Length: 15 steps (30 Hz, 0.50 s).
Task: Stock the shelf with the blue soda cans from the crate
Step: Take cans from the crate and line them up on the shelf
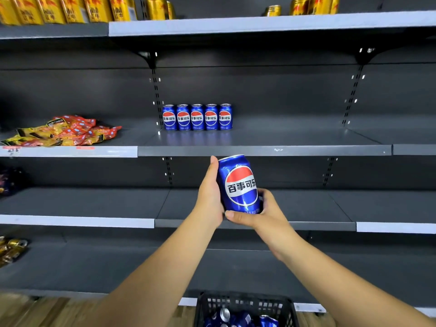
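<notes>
I hold one blue soda can (239,184) upright in front of the shelving, just below the edge of the middle shelf (264,151). My left hand (210,194) grips its left side with the thumb up along the can. My right hand (262,212) grips its bottom right, thumb across the base. A row of several blue cans (197,117) stands at the back of that middle shelf, labels facing out. The black crate (245,303) sits on the floor at the bottom centre with more blue cans (240,319) inside.
Gold cans (66,10) line the top shelf. Red and yellow snack bags (63,132) lie on the middle shelf at the left. Dark packets (9,181) and gold items (11,250) sit at the far left of the lower shelves. Wooden floor shows below.
</notes>
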Available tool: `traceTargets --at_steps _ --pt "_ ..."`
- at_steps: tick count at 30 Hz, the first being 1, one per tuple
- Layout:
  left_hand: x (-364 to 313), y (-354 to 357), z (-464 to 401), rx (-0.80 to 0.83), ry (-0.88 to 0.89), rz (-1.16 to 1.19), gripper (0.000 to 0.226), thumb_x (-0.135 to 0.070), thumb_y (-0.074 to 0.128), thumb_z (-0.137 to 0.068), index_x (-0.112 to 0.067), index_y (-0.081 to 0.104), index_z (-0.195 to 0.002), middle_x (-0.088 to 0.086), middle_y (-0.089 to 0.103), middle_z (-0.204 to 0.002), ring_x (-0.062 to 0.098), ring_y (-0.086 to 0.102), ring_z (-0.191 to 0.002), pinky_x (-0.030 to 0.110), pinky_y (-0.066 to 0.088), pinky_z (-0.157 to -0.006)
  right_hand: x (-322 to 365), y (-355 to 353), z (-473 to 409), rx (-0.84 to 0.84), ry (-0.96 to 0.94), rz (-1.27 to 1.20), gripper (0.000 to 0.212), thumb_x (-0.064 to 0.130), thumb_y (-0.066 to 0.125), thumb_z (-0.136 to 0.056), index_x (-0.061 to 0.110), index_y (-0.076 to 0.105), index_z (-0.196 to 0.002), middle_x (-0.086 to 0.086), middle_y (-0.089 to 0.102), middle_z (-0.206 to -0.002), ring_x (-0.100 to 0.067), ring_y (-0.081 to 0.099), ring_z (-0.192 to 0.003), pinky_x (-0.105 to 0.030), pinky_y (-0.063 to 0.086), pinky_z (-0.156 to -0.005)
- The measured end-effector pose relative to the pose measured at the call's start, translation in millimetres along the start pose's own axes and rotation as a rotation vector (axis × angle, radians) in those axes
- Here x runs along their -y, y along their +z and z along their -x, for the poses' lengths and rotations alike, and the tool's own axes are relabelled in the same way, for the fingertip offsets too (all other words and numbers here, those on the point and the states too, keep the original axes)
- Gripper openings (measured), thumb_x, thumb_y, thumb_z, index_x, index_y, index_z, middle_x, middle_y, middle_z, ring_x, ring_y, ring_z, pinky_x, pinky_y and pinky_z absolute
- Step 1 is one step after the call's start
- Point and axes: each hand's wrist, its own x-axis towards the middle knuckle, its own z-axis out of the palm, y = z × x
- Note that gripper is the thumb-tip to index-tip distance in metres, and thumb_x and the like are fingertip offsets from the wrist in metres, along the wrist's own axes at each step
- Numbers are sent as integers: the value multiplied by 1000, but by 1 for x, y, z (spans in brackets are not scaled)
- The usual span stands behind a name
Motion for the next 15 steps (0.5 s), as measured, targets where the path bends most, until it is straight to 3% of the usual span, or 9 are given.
traceTargets --at_steps 4,7,9,15 --pt "-1 -11 -10 -2 7 18 51 -58 47 -89 -13 69 -80 7 71 -70 23 67 -58 35 56 -64 -6 10 -12 3 53 -42 59 -5 76 -70 13 42 -115 2 66 -95 -9 66 -76 -19 54 -75" --pt "-2 -17 -20 18 -7 15 52 -56 48 -88 -12 71 -74 8 71 -69 24 67 -57 35 55 -65 -11 13 -26 3 108 -50 62 -5 77 -69 9 45 -120 -4 69 -101 -17 68 -89 -28 53 -86" --pt "-4 -20 -29 33 -25 6 53 -54 50 -88 -13 74 -65 9 71 -68 23 67 -57 33 54 -64 -11 11 -36 38 123 -16 60 -3 78 -68 10 50 -119 -4 70 -104 -16 68 -92 -20 54 -75" --pt "-5 -20 -64 11 -69 -72 46 -52 54 -86 -10 70 -80 9 70 -70 23 67 -59 30 55 -59 -16 3 -74 69 120 87 57 0 82 -65 14 53 -112 1 70 -99 -8 66 -86 -9 49 -61"
